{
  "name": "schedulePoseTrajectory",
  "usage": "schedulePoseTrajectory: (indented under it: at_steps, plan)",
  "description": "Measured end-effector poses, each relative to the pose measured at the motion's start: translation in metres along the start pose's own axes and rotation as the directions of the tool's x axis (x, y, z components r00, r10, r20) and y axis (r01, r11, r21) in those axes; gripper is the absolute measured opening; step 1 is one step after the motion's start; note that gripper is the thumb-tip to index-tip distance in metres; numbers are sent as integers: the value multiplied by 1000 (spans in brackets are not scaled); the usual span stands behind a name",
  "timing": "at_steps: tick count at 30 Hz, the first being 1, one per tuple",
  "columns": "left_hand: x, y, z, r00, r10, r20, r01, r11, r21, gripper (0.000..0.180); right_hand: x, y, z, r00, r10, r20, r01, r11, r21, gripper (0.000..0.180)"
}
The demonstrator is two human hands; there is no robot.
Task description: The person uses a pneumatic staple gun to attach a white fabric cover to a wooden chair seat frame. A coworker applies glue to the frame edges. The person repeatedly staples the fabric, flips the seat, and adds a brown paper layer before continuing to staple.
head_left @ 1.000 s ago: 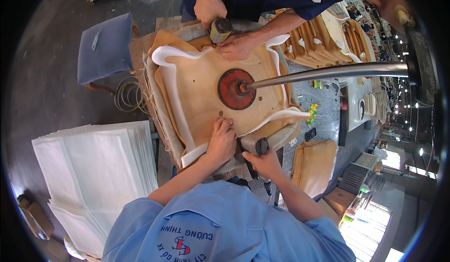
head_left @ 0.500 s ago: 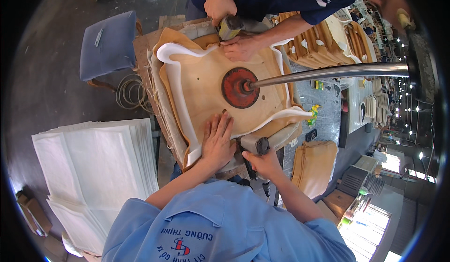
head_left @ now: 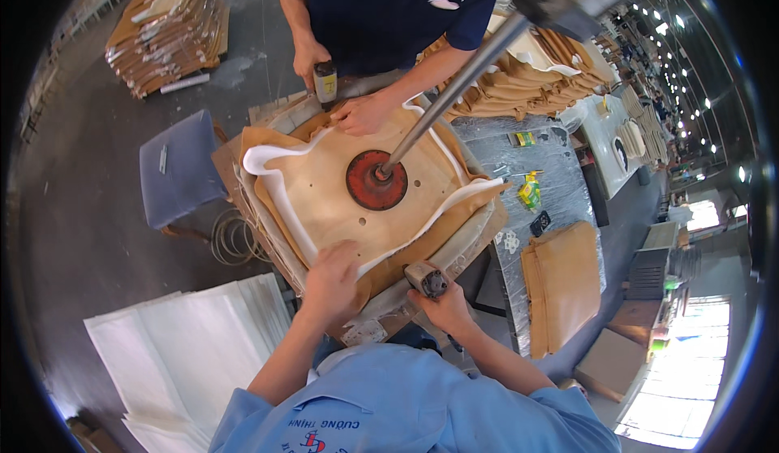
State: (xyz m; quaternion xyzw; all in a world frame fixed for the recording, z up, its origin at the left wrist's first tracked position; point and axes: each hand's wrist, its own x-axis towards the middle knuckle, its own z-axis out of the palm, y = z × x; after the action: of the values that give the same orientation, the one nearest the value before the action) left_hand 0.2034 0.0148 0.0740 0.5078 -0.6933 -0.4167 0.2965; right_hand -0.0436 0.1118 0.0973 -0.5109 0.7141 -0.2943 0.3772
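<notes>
Plywood seat board (head_left: 324, 201), pale and roughly square, lay flat on the table (head_left: 479, 238) under a red round press pad (head_left: 376, 180) that a slanted steel rod (head_left: 454, 80) pushed down at the board's middle. White foam edging (head_left: 280, 193) curled up around the board's rim, and tan leather covering (head_left: 260, 141) showed folded beneath it at the corners. The left hand (head_left: 329, 279) lay flat, fingers spread and pressed on the board's near edge, closed on nothing. The right hand (head_left: 442, 307) was wrapped around the grip of a pneumatic staple gun (head_left: 426, 279), whose nose sat just beside the board's near right edge. Across the table a co-worker in a dark blue shirt (head_left: 389, 7) pressed one hand (head_left: 361, 112) on the far edge of the board and held a second staple gun (head_left: 326, 84) upright in the other. Left of the table stood a blue padded stool (head_left: 174, 173), with a coil of hose (head_left: 231, 238) on the floor near it. White fabric sheets (head_left: 178, 356) were stacked at the lower left, and tan leather pieces (head_left: 564, 283) lay on a bench at the right.
</notes>
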Motion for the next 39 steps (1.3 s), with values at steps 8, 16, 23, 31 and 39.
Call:
schedulePoseTrajectory:
  at_steps: [8, 16, 23, 31, 39]
  plan:
    - [-51, -34, -51, 947, -203, -248, 246, 956, 159, 35, 6, 4, 7, 993, 56, 103, -45, 993, -107, 64]
    - [-71, -32, -19, 913, -319, -254, 374, 903, 211, 45, 10, 4, 10, 983, 8, 181, 17, 991, -134, 65]
    - [-63, -21, -16, 923, -307, -230, 372, 862, 344, 44, 15, 17, 19, 986, -54, 155, 73, 990, -119, 71]
    - [-66, -31, -32, 970, -223, -97, 243, 873, 423, 44, 16, 10, 23, 989, 35, 141, -10, 984, -178, 73]
    - [-63, -50, -54, 982, -178, 68, 129, 884, 450, 42, 5, -9, 18, 994, 82, 76, -65, 978, -197, 69]
